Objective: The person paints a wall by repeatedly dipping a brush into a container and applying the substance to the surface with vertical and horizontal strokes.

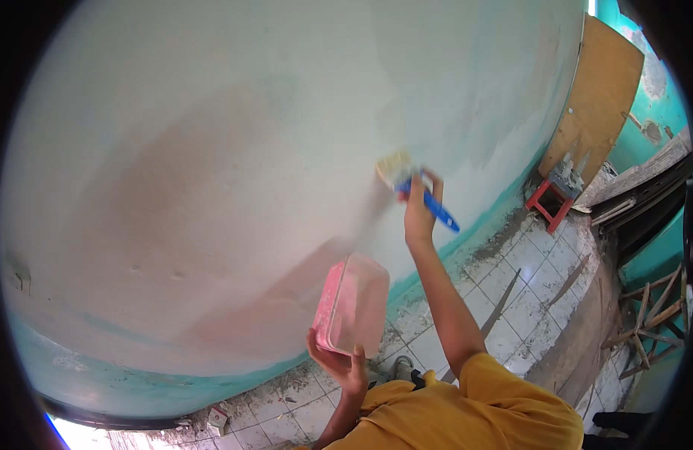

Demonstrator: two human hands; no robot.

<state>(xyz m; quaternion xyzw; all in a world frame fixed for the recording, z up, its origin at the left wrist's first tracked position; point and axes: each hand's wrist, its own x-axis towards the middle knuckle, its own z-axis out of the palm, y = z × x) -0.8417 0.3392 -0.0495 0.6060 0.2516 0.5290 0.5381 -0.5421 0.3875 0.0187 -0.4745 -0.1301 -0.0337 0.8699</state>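
My right hand [421,206] grips a paintbrush [440,211] by its blue handle, fingers wrapped near the ferrule. The pale, broad bristles point up and left, right at the wall [301,165], which carries whitish paint over turquoise. Lower down, my left hand [342,367] supports a pink plastic container [365,300] from below, with the thumb on one side and fingers on the other. The container is tilted, its open side facing me, and pinkish-white paint coats its inside.
A tiled floor [429,349] with debris runs along the wall's foot. To the right stand a red stool [550,204] bearing a paint-smeared can, a wooden board [597,90] and a wooden frame [654,319]. A small box [217,420] lies at lower left.
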